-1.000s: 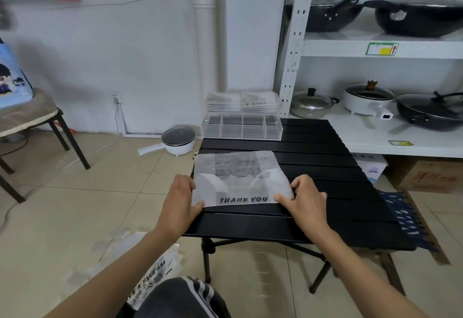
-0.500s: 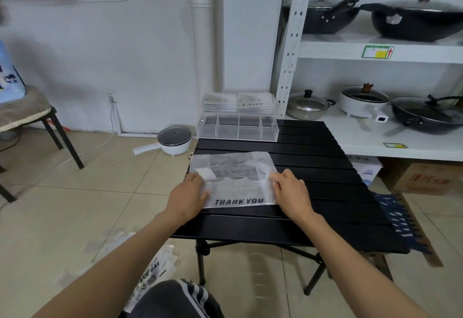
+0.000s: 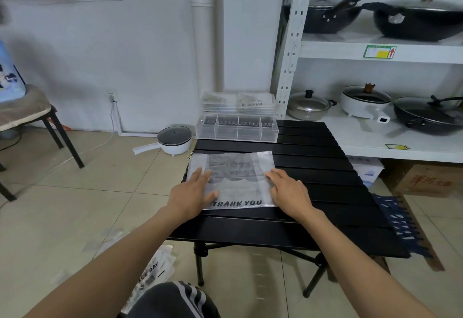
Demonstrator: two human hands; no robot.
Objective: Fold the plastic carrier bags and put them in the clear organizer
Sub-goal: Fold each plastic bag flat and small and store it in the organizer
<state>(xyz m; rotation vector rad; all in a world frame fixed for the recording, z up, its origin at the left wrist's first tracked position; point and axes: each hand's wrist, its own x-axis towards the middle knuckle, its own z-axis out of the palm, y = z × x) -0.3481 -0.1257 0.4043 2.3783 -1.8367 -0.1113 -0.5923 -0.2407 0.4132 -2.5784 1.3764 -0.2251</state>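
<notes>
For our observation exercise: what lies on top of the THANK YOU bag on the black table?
Both hands press flat on the bag: the left hand near its left edge, the right hand near its right. They cover those parts of the bag; nothing else rests on it.

A translucent bag (image 3: 231, 180) printed THANK YOU lies flat on the black slatted bench (image 3: 313, 192). The left hand (image 3: 193, 192) rests on the bag's left side with fingers straight, and the right hand (image 3: 288, 190) lies flat on its right edge. At the bench's far end stands the clear organizer (image 3: 236, 130), with folded bags in a clear box (image 3: 238, 102) behind it. More bags (image 3: 152, 272) lie on the floor (image 3: 75, 205) near a white pot (image 3: 174, 140). Shelves (image 3: 375, 52) on the right hold pans.
</notes>
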